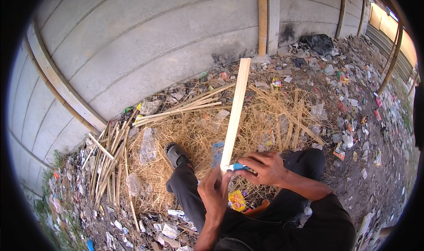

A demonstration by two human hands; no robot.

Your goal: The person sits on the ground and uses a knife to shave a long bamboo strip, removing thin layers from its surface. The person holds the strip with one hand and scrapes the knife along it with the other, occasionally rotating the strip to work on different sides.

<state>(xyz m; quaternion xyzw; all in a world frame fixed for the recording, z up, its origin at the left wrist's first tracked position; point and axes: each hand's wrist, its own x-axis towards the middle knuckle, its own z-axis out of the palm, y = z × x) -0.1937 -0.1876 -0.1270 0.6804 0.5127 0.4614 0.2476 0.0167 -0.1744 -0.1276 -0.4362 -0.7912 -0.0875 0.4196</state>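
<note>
A long, pale split-bamboo slat [236,109] stands up and away from me, leaning slightly right at its far end. My left hand [214,193] is closed around its near end, thumb against the slat. In my right hand [268,168] is a small blue-handled tool [240,166], pinched between thumb and fingers. Its tip meets the slat right by my left thumb. Whether that tip is a blade cannot be made out. Both hands work close together above my lap, between my dark-trousered legs.
Cut bamboo strips [112,160] lie piled at left, with more strips [185,107] farther ahead. Straw-like shavings [176,136] cover the ground around my sandalled foot [176,154]. A grey concrete wall [176,34] runs along the back. Litter is strewn at right, near a black plastic bag [320,43].
</note>
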